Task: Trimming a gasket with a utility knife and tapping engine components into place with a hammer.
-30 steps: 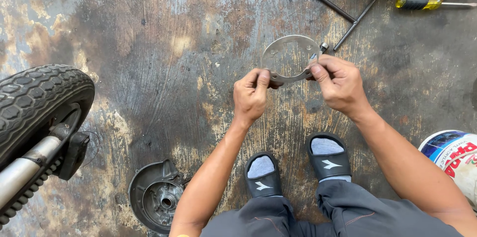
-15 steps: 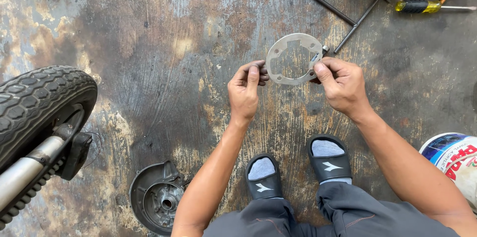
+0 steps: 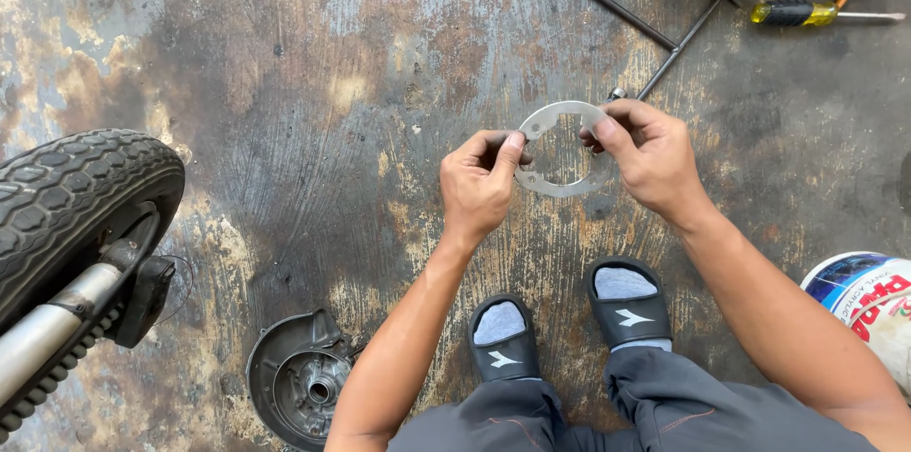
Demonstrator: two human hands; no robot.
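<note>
Motorcycle tyre (image 3: 71,201), left edge, with fork. Brake drum plate (image 3: 299,378), near left, on the stained floor (image 3: 285,82). Left hand (image 3: 479,182) and right hand (image 3: 645,153), centre, each pinching opposite edges of a flat metal ring plate (image 3: 560,148), held above the floor. Long rod tools (image 3: 655,39), screwdriver (image 3: 807,13), far right.

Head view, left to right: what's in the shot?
Motorcycle tyre → brake drum plate on the floor → left hand → thin metal ring plate held by both hands → right hand → yellow-handled screwdriver → white bucket.
</note>
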